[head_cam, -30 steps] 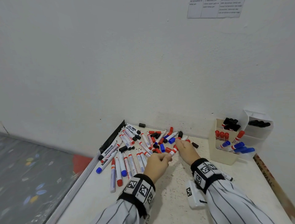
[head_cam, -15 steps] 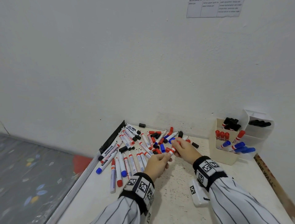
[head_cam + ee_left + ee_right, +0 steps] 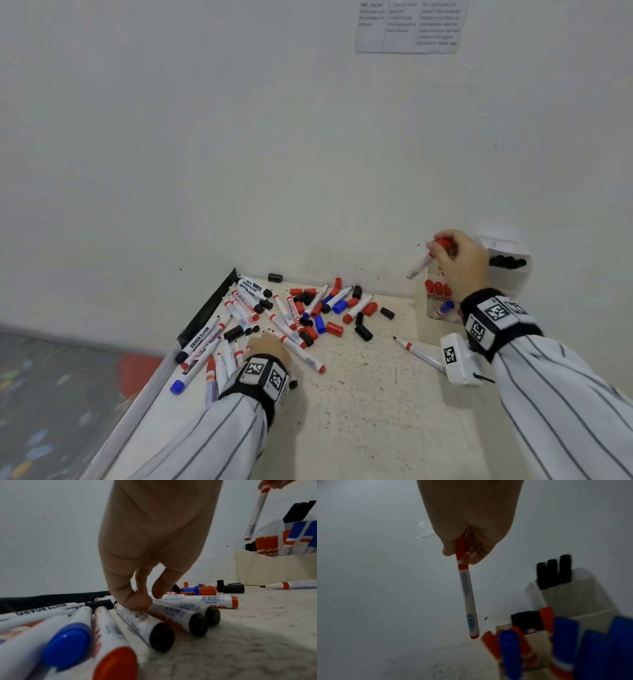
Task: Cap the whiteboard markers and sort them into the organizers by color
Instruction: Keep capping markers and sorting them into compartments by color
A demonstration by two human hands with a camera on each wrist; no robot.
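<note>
My right hand (image 3: 442, 250) (image 3: 462, 555) pinches a capped red marker (image 3: 419, 265) (image 3: 468, 599) by its cap. The barrel hangs down just over the red markers standing in the cream organizer (image 3: 422, 318) (image 3: 536, 649). Blue markers fill another compartment, and black ones stand in the white organizer (image 3: 573, 595) behind. My left hand (image 3: 265, 344) (image 3: 142, 601) is down on the pile of loose markers and caps (image 3: 301, 308). Its fingertips pinch the barrel of a black-ended marker (image 3: 137, 619).
An uncapped red marker (image 3: 416, 353) (image 3: 291, 584) lies alone near the organizer. Loose black, red and blue caps are scattered by the wall. A black strip (image 3: 209, 308) runs along the table's left edge, beyond which the floor drops away. The wall stands close behind.
Both hands held the red marker over the pile. Now my right hand has carried it up and right to the organizer, and my left hand has dropped left onto the pile.
</note>
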